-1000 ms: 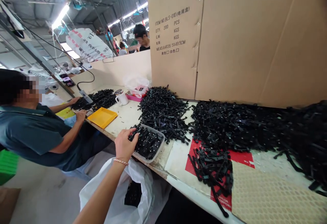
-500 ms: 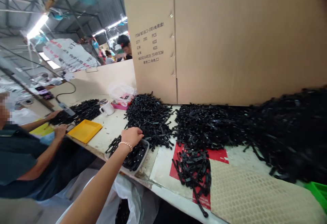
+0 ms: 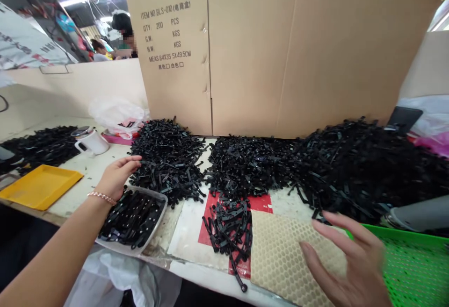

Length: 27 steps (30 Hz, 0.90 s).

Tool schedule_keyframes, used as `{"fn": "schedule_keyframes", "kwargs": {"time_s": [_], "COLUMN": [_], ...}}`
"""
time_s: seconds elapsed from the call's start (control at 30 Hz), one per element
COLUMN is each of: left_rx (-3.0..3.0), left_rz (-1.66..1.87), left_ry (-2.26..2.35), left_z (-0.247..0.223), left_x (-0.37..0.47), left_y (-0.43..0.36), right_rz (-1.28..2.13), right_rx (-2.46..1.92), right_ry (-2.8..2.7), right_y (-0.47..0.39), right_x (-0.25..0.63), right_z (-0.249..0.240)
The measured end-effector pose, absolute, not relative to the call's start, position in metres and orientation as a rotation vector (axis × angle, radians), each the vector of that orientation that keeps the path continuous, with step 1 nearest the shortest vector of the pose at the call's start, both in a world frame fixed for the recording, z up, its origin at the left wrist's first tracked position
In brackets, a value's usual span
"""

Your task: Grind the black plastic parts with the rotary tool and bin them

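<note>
My left hand [image 3: 121,176], with a beaded bracelet at the wrist, is at the left edge of a pile of black strips [image 3: 168,157]. Its fingers are pressed together at the tips; whatever they hold is too small to make out. Just below it sits a clear plastic tub [image 3: 162,204] full of black strips. My right hand [image 3: 347,255] is over the beige textured mat [image 3: 287,246] at the lower right, fingers spread and slightly blurred, holding nothing. Between the hands, a small heap of black strips [image 3: 229,223] lies on a red sheet [image 3: 261,203].
Black piles [image 3: 252,162] line the foot of a tall cardboard box [image 3: 252,54]. A yellow tray [image 3: 42,185] and a white mug [image 3: 94,142] stand left. At right are a green basket [image 3: 414,265] and a grey cylinder [image 3: 421,213]. People [image 3: 124,31] are in the background.
The view has swung right, so the neighbouring worker is out of sight. My left hand has moved from over the tub to the pile's left edge. My right hand has come into view.
</note>
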<state>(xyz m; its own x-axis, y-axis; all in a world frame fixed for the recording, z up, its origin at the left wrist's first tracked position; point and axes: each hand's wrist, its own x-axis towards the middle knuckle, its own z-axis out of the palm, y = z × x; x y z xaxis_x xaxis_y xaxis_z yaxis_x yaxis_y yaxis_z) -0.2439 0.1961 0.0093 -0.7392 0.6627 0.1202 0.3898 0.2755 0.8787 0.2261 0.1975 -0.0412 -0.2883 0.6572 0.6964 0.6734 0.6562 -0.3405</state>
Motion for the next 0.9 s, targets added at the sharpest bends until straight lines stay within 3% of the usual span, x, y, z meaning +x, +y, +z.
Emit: {"fn": "schedule_keyframes", "kwargs": {"time_s": [0.23,0.37,0.5,0.6,0.77,0.9], "left_rx": [0.628,0.387,0.194,0.105,0.108,-0.012], "left_rz": [1.938,1.645,1.171,0.994,0.95,1.159], "left_ry": [1.583,1.483,1.091,0.844,0.754,0.879], "left_z": [0.052,0.05,-0.003,-0.04,-0.05,-0.042], "left_x": [-0.213,-0.144,-0.058,-0.011,-0.001,-0.029], "left_y": [0.175,0.135,0.109,0.1,0.086,0.077], "right_rz": [-0.016,0.014,0.096,-0.034,-0.19,0.198], "right_rx": [-0.963,-1.019,-1.041,-1.129,-1.275,-1.113], "right_ry": [-2.362,-2.23,-2.336,-2.355,-2.357,-2.44], "right_y": [0.277,0.277,0.258,0.258,0.275,0.262], "right_x": [0.176,0.186,0.201,0.213,0.227,0.207], "right_z": [-0.016,-0.02,-0.033,-0.035,-0.031,-0.03]}}
